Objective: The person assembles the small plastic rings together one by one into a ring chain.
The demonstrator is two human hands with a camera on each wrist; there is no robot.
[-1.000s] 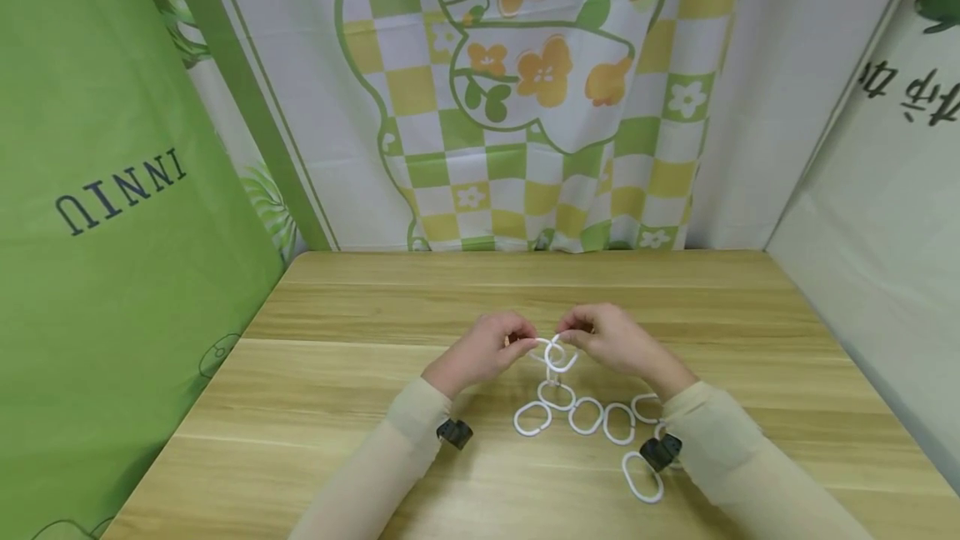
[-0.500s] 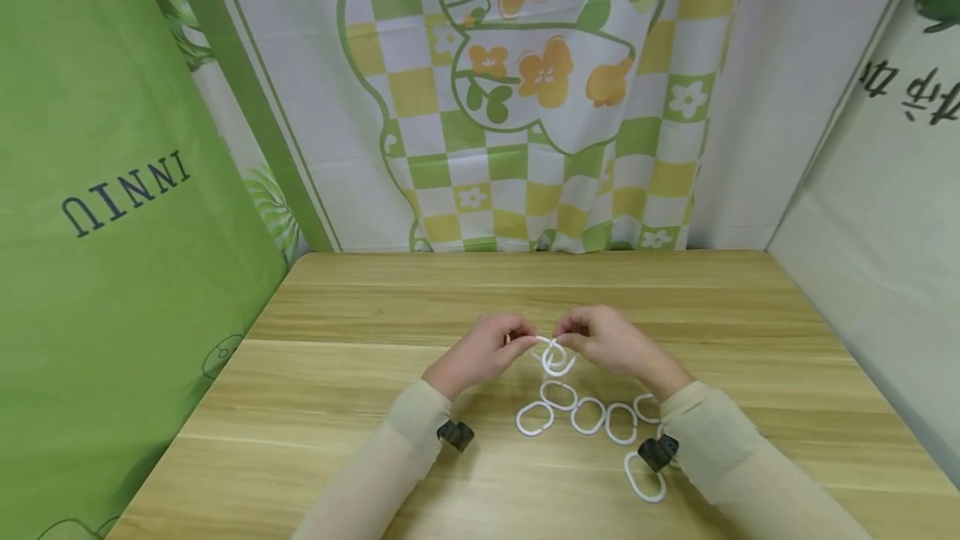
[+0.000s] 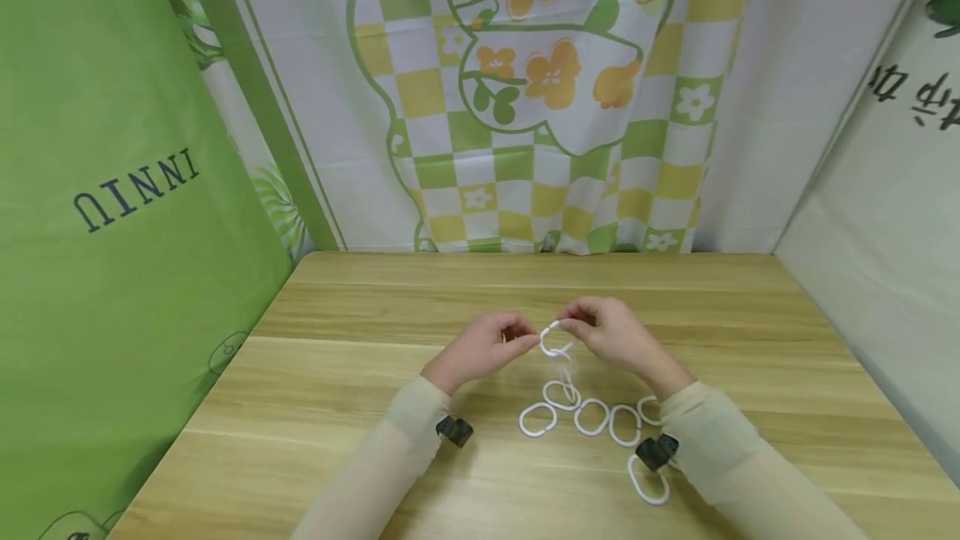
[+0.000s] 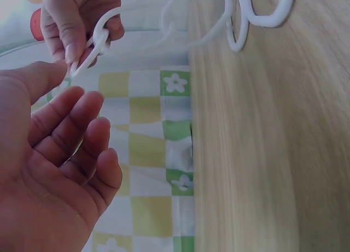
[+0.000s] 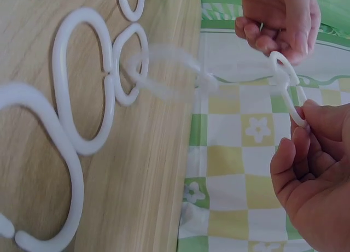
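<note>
My right hand (image 3: 611, 340) pinches a white oval plastic ring (image 3: 551, 340) between thumb and fingertips, above the table. More linked rings (image 3: 567, 369) hang from it down to the table, blurred in both wrist views. The held ring (image 5: 287, 88) shows a small gap in its side. My left hand (image 3: 483, 348) is just left of the ring, fingertips right at its edge. In the left wrist view, that hand (image 4: 60, 153) has its thumb apart from loosely bent fingers, with nothing between them.
Several loose white rings lie on the wooden table (image 3: 337, 407), among them a ring (image 3: 537, 420) at the left, a ring (image 3: 625, 426) further right and a ring (image 3: 648, 480) partly under the right wrist camera (image 3: 657, 452). A patterned curtain (image 3: 510, 173) hangs behind.
My left hand has let go of the ring it was pinching. The linked rings have dropped and hang below the right hand, which has risen slightly with its ring.
</note>
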